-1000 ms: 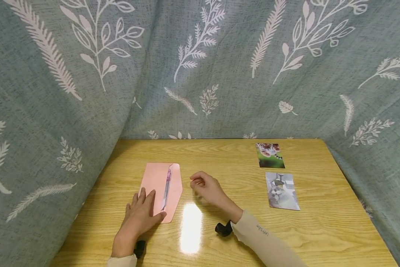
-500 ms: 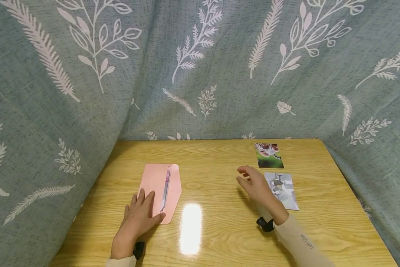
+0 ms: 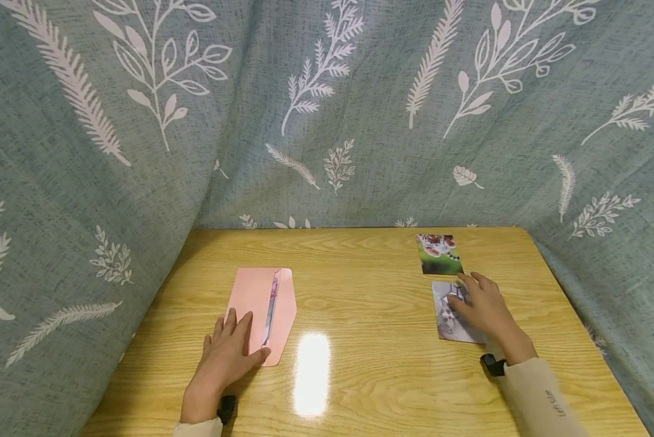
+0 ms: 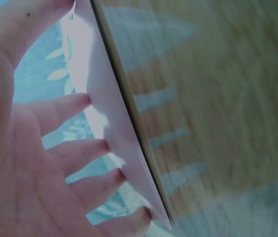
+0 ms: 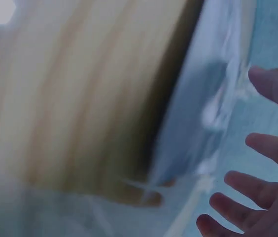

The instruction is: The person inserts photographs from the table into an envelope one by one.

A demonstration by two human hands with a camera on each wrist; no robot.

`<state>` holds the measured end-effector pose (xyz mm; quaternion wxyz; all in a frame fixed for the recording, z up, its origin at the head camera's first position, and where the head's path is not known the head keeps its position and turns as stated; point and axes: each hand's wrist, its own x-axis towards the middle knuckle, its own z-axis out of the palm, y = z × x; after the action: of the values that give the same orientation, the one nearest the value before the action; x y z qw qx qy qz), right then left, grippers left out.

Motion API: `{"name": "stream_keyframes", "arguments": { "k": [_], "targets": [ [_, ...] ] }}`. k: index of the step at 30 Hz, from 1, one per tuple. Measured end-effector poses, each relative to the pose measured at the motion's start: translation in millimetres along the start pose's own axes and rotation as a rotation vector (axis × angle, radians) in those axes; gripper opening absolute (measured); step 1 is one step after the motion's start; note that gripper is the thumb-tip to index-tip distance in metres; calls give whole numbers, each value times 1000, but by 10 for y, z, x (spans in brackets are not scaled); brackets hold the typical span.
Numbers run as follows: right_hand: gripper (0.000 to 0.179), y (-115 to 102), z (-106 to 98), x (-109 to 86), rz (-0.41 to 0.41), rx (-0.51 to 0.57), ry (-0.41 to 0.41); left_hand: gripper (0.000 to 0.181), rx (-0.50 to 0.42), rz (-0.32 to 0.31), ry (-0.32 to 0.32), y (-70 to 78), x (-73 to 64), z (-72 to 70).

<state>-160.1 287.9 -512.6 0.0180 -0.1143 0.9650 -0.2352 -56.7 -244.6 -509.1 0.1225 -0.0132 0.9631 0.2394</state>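
A pink envelope lies at the left of the table, its flap spread out to the right and a strip of a picture card showing at its mouth. My left hand rests on the envelope's near part with fingers spread; the left wrist view has the fingertips pressing the pink paper. Over a grey photo card at the right hovers my right hand, fingers apart and nothing in it. In the right wrist view a gap separates those fingertips from the card.
A tiger photo card lies just beyond the grey one. The wooden table carries a bright light reflection near its middle front. A patterned green-grey curtain hangs behind the table and along both sides.
My right hand has swept from beside the envelope rightward to above the grey photo card, its fingers spreading. The left hand has stayed on the envelope.
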Motion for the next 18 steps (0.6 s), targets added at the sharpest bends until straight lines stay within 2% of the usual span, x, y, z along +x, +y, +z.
{"name": "stream_keyframes", "arguments": {
  "k": [3,7,13,18],
  "targets": [
    [75,121,-20,-28,56,0,-35,94,2,0,4,-10,4,4],
    [81,210,-27,-61,77,-22,-63,93,4,2,6,-5,2,6],
    [79,233,-24,-60,95,-40,-82,93,-9,3,1,14,-16,-10],
    [75,232,-23,-51,96,-7,-49,94,-9,5,-3,9,-12,-9]
  ]
}}
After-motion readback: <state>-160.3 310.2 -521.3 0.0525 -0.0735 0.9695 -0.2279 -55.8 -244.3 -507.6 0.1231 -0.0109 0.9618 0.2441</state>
